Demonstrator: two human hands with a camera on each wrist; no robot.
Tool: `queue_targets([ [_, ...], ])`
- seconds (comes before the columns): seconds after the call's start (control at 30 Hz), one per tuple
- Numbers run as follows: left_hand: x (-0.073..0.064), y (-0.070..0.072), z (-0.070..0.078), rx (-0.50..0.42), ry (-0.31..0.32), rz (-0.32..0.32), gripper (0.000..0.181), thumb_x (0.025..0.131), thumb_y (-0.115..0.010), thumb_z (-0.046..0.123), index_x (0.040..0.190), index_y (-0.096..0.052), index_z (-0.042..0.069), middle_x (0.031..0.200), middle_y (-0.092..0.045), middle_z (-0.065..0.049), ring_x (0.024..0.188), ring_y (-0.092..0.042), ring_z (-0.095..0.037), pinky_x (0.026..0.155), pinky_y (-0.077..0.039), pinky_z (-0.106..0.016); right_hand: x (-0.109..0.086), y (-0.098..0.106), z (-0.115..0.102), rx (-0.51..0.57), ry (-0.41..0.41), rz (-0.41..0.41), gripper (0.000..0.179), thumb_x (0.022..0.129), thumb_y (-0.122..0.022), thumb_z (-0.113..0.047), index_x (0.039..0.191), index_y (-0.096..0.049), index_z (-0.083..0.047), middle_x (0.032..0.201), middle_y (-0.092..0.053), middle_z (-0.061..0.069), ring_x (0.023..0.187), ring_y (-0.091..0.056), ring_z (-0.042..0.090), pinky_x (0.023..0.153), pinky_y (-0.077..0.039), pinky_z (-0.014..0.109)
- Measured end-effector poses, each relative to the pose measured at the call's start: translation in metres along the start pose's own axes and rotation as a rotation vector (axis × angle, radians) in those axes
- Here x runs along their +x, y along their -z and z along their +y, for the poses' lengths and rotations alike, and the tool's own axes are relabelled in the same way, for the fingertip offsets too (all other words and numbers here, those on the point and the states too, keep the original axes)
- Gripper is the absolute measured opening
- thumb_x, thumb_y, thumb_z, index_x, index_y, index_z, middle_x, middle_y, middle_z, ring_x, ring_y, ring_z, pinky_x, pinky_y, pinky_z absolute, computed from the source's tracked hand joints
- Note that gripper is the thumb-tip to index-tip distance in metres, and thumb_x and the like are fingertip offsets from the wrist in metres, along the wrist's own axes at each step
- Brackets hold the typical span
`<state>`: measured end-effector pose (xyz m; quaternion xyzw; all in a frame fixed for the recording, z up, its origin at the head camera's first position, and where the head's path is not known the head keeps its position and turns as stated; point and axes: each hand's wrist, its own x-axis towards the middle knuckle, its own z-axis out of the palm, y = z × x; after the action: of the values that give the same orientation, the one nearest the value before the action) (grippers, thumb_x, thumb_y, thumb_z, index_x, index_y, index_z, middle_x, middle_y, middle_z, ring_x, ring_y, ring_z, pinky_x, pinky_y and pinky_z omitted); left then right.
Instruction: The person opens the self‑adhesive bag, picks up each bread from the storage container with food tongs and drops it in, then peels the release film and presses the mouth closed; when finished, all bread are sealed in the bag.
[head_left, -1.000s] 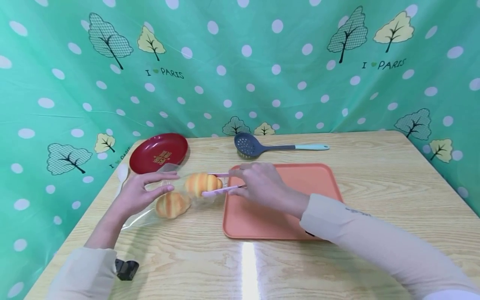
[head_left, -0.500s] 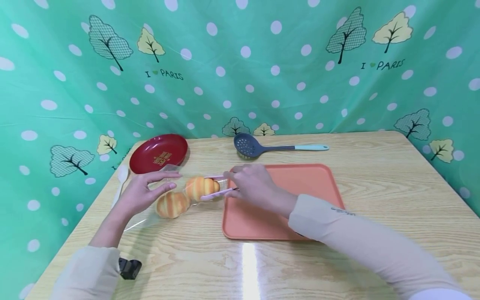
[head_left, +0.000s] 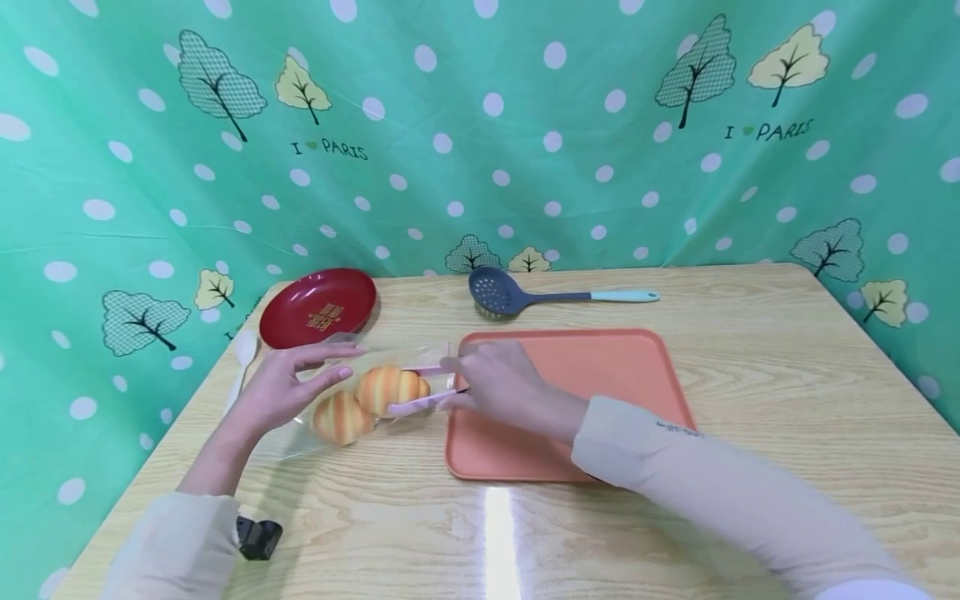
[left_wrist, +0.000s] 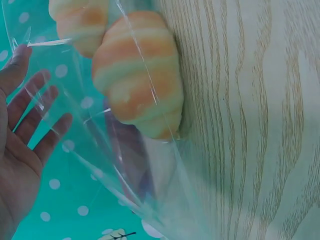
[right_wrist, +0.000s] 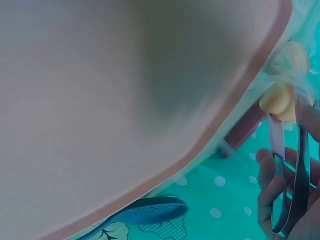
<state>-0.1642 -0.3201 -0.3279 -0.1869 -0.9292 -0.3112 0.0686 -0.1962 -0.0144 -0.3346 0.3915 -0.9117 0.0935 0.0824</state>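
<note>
My right hand (head_left: pixel 498 379) grips a pair of tongs (right_wrist: pixel 300 175), metal at the handles with pale pink tips. Between those tips sits a croissant-shaped bread roll (head_left: pixel 382 389), inside a clear plastic bag (left_wrist: pixel 175 200). A second, striped bread roll (head_left: pixel 342 418) lies in the bag close beside the first, toward the lower left. My left hand (head_left: pixel 281 387) is at the bag's left part, its thumb and fingers spread apart. In the left wrist view the film runs across its fingertips.
A salmon-pink tray (head_left: pixel 600 367) lies under my right forearm. Behind it is a skimmer (head_left: pixel 498 292) with a light blue handle. A red plate (head_left: pixel 322 296) and a white spoon (head_left: pixel 244 350) are at the back left. A polka-dot curtain (head_left: pixel 480 150) borders the table.
My right hand has moved left and slightly nearer, carrying the tongs and the roll deeper into the bag, toward the other roll. The left hand has hardly moved.
</note>
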Motion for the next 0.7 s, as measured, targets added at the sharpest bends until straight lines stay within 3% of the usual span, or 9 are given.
queue_targets([
  [0.2, -0.002, 0.002, 0.001, 0.013, 0.017, -0.034, 0.032, 0.093, -0.076, 0.016, 0.123, -0.074, 0.008, 0.124, -0.071, -0.014, 0.117, -0.065, -0.039, 0.091, -0.054, -0.062, -0.006, 0.003, -0.001, 0.089, -0.011, -0.024, 0.052, 0.085, -0.080, -0.051, 0.125, -0.074, -0.019, 0.081, -0.066, -0.005, 0.055, -0.040, 0.010, 0.046, -0.030, 0.024],
  [0.4, -0.002, 0.000, 0.002, 0.018, 0.012, -0.019, 0.032, 0.091, -0.077, 0.011, 0.123, -0.073, 0.006, 0.124, -0.071, -0.015, 0.123, -0.060, -0.041, 0.095, -0.051, -0.063, -0.003, 0.002, 0.001, 0.062, -0.059, 0.006, 0.052, 0.087, -0.078, -0.048, 0.130, -0.071, -0.019, 0.093, -0.068, -0.004, 0.057, -0.048, 0.010, 0.046, -0.035, 0.025],
  [0.7, 0.003, -0.004, -0.001, -0.005, -0.012, 0.009, 0.035, 0.091, -0.076, 0.008, 0.125, -0.072, 0.005, 0.123, -0.072, -0.013, 0.125, -0.059, -0.041, 0.094, -0.051, -0.063, 0.007, 0.000, -0.003, 0.019, -0.040, -0.007, 0.050, 0.087, -0.079, -0.048, 0.125, -0.073, -0.018, 0.083, -0.063, -0.003, 0.060, -0.053, 0.011, 0.049, -0.038, 0.025],
])
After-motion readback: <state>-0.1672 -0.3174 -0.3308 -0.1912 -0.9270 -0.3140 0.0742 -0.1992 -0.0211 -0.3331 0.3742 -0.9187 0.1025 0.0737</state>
